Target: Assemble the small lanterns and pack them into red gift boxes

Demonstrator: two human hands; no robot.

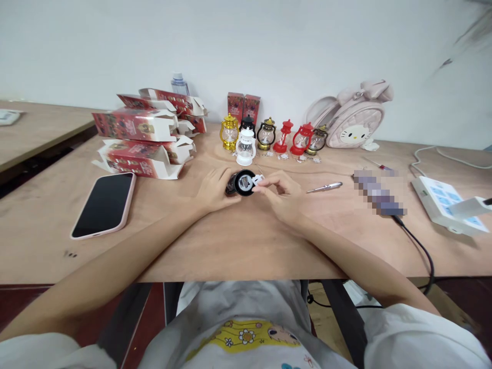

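Observation:
My left hand (213, 190) is wrapped round a small black lantern (241, 183) lying on its side, with its round base turned toward me. My right hand (280, 193) pinches a small white piece (257, 180) at the rim of that base. Both hands rest on the wooden table (238, 246) just in front of a row of little lanterns: gold (229, 132), white (245, 147), black-and-gold (266, 134) and two red ones (295, 138).
A phone in a pink case (104, 204) lies face up at the left. Opened red cartons (146, 136) are stacked behind it. A metal tool (325, 187) lies right of my hands. Farther right are a power strip (446, 204) with cable and a pale cat-face bag (351, 120).

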